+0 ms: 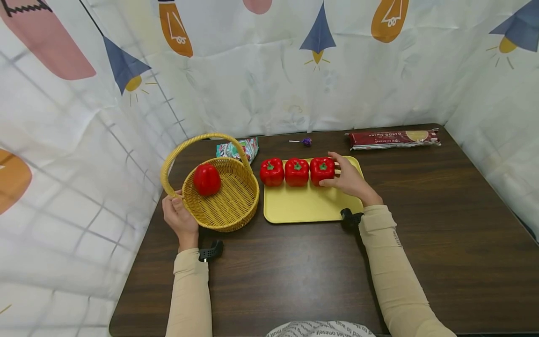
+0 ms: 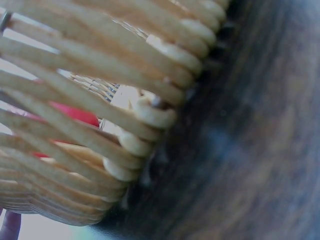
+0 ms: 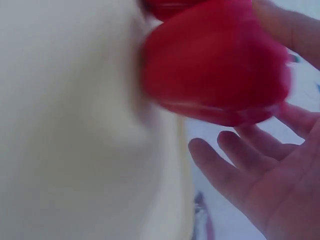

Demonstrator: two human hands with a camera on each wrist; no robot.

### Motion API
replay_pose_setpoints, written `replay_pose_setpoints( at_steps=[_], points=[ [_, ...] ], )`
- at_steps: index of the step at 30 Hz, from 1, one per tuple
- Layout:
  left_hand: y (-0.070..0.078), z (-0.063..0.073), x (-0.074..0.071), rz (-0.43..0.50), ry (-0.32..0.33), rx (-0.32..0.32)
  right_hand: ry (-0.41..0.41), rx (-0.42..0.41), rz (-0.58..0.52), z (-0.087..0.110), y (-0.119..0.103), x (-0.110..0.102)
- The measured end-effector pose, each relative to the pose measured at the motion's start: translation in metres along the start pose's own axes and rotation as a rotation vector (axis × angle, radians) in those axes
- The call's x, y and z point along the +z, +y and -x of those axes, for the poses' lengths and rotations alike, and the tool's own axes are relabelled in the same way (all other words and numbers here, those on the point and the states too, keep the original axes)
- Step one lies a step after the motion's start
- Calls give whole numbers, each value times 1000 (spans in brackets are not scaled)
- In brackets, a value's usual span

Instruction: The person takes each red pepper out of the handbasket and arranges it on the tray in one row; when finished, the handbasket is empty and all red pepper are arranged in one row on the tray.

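Note:
A yellow woven basket (image 1: 228, 206) with a tall handle stands at the left, one red bell pepper (image 1: 207, 179) lying inside it. My left hand (image 1: 181, 219) grips the basket's left side where the handle meets the rim; the left wrist view shows mostly the weave (image 2: 100, 65) up close. Three more bell peppers stand in a row along the far side of a yellow tray (image 1: 301, 206). The rightmost bell pepper (image 1: 322, 171) is between the thumb and fingers of my right hand (image 1: 351, 179). In the right wrist view, the thumb lies against this pepper (image 3: 215, 65).
Behind the basket lies a bright patterned packet (image 1: 239, 149). A small purple lollipop (image 1: 306, 141) lies behind the tray, and a long dark red snack pack (image 1: 393, 139) is at the back right. A patterned curtain (image 1: 269, 84) borders the dark wooden table (image 1: 294, 276).

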State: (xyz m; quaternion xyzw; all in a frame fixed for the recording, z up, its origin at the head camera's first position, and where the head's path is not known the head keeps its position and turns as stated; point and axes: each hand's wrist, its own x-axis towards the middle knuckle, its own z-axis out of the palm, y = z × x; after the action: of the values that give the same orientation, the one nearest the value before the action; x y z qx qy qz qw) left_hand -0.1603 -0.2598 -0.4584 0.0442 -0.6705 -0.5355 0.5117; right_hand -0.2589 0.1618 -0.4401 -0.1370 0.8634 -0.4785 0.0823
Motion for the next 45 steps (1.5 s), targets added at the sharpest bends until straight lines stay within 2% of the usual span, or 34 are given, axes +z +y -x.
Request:
replay_pose_setpoints(
  at_steps=[3, 8, 10, 13, 19, 23, 30, 35, 40, 45],
  points=[
    [0, 1, -1, -7, 0, -1, 60, -35, -30, 6, -6, -5],
    [0, 3, -2, -12, -5, -2, 332, -191, -135, 14, -23, -6],
    [0, 3, -3, -8, -8, -5, 417, -254, -169, 16, -30, -3],
    [-1, 3, -3, -4, -11, -6, 465, -333, -186, 21, -47, 3],
    [-1, 2, -3, -7, -3, -5, 390, -466, -204, 37, -94, 19],
    [-1, 1, -2, -11, -9, -11, 313, -533, -234, 40, -108, 34],
    [0, 0, -2, -13, -9, -12, 164, -583, -256, 19, -94, 80],
    [0, 0, -1, -8, -14, -9, 57, -586, -200, 16, -103, 113],
    [0, -1, -2, -9, -14, -6, -6, -592, -118, 9, -112, 143],
    [0, 0, -2, -17, -12, -10, -18, -654, -64, 2, -121, 166]
  ],
)
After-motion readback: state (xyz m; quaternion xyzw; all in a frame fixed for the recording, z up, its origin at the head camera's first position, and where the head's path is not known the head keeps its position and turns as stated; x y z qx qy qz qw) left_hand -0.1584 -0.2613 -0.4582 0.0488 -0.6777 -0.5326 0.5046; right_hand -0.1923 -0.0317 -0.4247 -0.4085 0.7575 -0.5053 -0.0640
